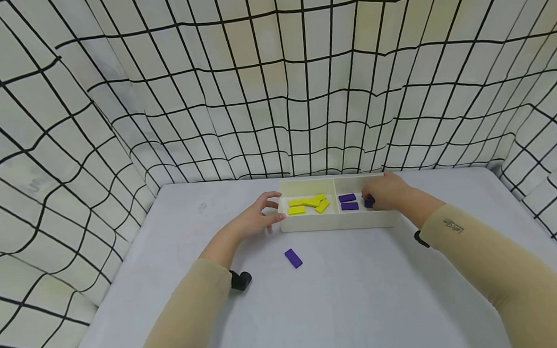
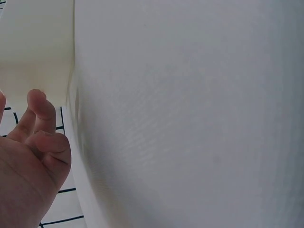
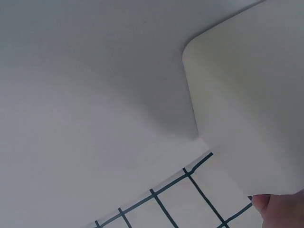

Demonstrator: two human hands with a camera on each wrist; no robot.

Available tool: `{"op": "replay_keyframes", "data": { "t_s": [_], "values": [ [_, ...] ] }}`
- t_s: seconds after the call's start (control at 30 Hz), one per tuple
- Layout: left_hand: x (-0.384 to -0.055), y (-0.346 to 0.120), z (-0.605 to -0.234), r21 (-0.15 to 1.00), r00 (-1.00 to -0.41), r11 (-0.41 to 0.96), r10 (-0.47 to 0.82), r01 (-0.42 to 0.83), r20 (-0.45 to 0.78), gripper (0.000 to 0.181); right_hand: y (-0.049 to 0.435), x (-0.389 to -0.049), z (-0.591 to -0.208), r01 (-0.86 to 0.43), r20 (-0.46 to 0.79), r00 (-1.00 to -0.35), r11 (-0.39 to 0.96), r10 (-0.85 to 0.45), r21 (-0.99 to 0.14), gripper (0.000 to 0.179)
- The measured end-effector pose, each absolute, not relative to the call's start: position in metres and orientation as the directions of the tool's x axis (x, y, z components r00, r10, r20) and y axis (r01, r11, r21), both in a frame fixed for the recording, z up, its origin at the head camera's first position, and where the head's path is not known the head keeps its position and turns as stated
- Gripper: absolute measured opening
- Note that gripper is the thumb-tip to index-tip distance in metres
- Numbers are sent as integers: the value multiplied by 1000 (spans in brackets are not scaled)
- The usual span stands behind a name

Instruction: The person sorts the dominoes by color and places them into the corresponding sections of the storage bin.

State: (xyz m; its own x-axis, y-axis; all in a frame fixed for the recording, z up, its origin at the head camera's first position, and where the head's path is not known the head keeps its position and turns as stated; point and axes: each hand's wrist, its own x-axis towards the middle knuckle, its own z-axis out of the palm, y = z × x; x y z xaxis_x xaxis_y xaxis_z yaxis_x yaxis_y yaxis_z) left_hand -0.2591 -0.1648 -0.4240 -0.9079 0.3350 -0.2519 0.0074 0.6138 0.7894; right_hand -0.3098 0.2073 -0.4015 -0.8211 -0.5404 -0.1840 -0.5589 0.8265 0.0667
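Observation:
A white two-compartment box (image 1: 337,222) stands toward the back of the table. Several yellow blocks (image 1: 297,210) lie in its left compartment. Purple blocks (image 1: 349,206) sit in the right one. My left hand (image 1: 254,218) is at the box's left end, its spread fingers touching or nearly touching the wall. Reaching over the front wall into the right compartment, my right hand (image 1: 388,193) has curled fingers around a dark purple block (image 1: 369,202), partly hidden by them. Another purple block (image 1: 293,258) lies on the table in front of the box.
The white table (image 1: 343,292) ends at the back against a pale wall with black netting (image 1: 307,92). Netting also rises on both sides. A black wrist strap with a small device (image 1: 240,280) is on the left wrist.

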Motion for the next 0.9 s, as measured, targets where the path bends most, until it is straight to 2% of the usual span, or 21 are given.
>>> {"op": "replay_keyframes", "data": {
  "t_s": [0.4, 0.67, 0.9],
  "values": [
    [-257, -163, -422, 788, -910, 616, 330, 6, -252, 66, 212, -304, -397, -555, -147, -825, 832, -545, 28, 25],
    [-257, -163, -423, 789, -911, 614, 338, 22, -237, 66, 213, -295, -382, -502, -113, -853, 861, -509, -84, 26],
    [-256, -163, -422, 784, -909, 620, 340, 25, -240, 67, 215, -284, -375, -489, -91, -861, 863, -501, -126, 28]
  ]
}}
